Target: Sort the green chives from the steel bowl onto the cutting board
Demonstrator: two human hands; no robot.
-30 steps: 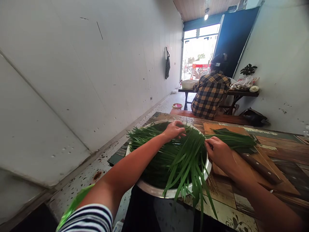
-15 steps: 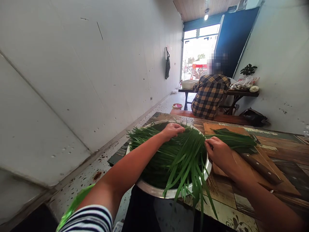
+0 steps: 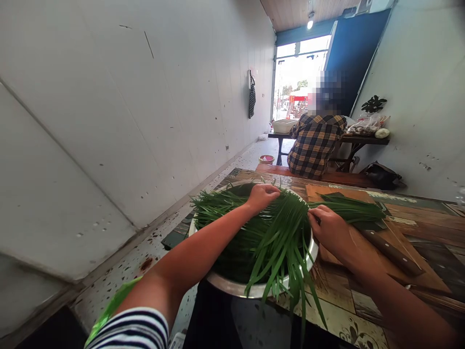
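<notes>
The long green leaves (image 3: 279, 237) lie in a metal basin (image 3: 254, 290); a fan of them drapes over the near rim and hangs below it. The work appears to be partway: one bunch (image 3: 352, 211) lies roughly aligned outside the basin, while the larger quantity remains inside, partly loose and crossing in several directions. No cut pieces are visible. The right hand (image 3: 331, 228) is positioned at the right rim, thumb and forefinger pinching the gathered ends of the fan. The left hand (image 3: 263, 198) is positioned above the far side of the basin, thumb and fingertips pressed together at the upper edge of the fan; whether a leaf is gripped between them cannot be told. Compared with the frame one second earlier, the left fingers are closed instead of parted; the right hand and the fan hold the same position. To the right of the basin, the bunch rests on a wooden cutting board (image 3: 315, 190), with a knife (image 3: 394, 254) beside it, handle toward the wearer. The board lies on a wood-patterned table (image 3: 428, 220). Beyond it, a person in a plaid shirt (image 3: 316, 145) sits at a second table (image 3: 376, 141).
</notes>
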